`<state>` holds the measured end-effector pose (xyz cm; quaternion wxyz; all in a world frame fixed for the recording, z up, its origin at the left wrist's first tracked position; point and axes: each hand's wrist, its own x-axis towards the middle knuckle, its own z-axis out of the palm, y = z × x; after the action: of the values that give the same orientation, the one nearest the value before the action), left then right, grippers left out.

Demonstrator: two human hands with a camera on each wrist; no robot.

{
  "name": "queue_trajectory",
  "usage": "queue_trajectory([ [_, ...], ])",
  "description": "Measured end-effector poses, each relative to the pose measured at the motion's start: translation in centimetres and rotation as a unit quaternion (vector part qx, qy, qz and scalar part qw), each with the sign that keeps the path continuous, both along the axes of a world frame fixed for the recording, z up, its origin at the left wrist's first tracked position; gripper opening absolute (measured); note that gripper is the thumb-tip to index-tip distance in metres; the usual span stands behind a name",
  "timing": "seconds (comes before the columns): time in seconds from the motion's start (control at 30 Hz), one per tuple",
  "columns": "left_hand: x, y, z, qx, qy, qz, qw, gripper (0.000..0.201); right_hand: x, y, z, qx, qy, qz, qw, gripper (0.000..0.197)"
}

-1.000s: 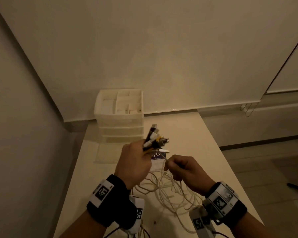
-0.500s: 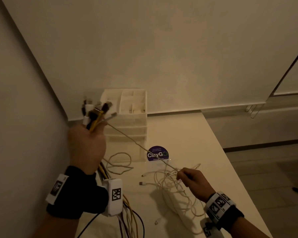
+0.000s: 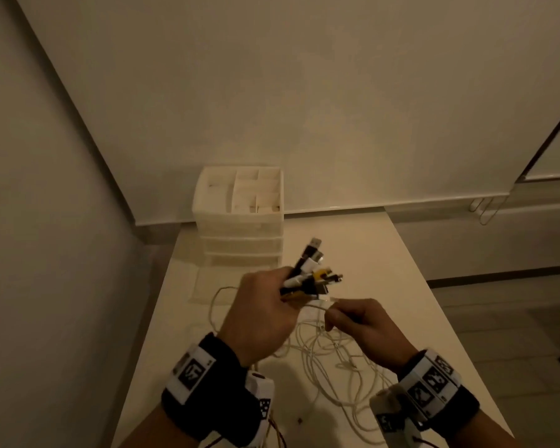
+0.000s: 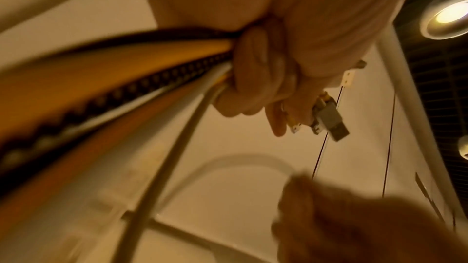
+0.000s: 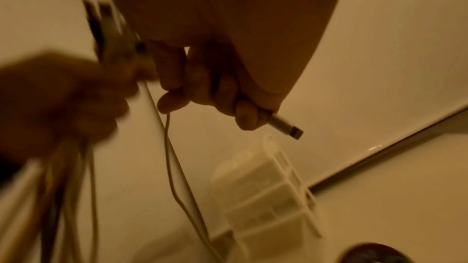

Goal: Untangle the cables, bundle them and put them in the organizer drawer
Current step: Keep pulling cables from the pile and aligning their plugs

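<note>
My left hand point(image 3: 265, 305) grips a bunch of cable ends point(image 3: 311, 273), black, white and yellow, with the plugs fanning up and to the right. In the left wrist view its fingers point(image 4: 255, 79) curl round the cables, and a USB plug point(image 4: 331, 123) sticks out. Just to the right, my right hand point(image 3: 356, 321) pinches a thin white cable point(image 3: 317, 307); in the right wrist view its plug point(image 5: 283, 125) juts out past the fingertips. A white organizer point(image 3: 240, 218) with three drawers and an open compartment top stands at the table's back. Loose white cables point(image 3: 333, 360) lie tangled under my hands.
The white table point(image 3: 385, 270) runs along a wall on the left, and its right edge drops to the floor. A clear flat sheet point(image 3: 204, 286) lies in front of the organizer. Bare table shows to the right of the organizer.
My left hand swung up and left with the bunch, stretching one cable taut, and has now come back to the middle beside my right hand. The right hand now holds the cable near its plug.
</note>
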<state>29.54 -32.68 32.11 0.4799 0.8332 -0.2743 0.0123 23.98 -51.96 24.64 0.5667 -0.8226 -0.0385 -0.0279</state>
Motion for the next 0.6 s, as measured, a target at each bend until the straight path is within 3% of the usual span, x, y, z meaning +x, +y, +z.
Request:
queue_trajectory([
  [0.07,-0.1,-0.8,-0.8,0.018,0.028,-0.035,0.999,0.010,0.1,0.4,2.6,0.064,-0.027,0.012,0.998,0.029],
  [0.17,0.1,-1.2,-1.6,0.020,0.046,-0.053,0.997,0.018,0.0,0.3,3.8,0.100,-0.033,0.028,0.994,0.028],
  [0.33,0.3,-0.6,-0.9,0.014,0.042,0.002,0.999,0.037,-0.8,0.4,1.2,0.110,0.013,0.032,0.993,0.027],
  [0.43,0.5,0.4,-0.7,-0.005,0.029,0.041,0.999,0.032,-1.5,0.7,-0.5,0.072,0.021,0.012,0.997,0.024],
  [0.6,0.5,3.0,-0.1,0.002,0.047,-0.001,0.999,0.034,-4.6,1.5,-0.4,0.071,0.020,-0.028,0.997,0.023],
])
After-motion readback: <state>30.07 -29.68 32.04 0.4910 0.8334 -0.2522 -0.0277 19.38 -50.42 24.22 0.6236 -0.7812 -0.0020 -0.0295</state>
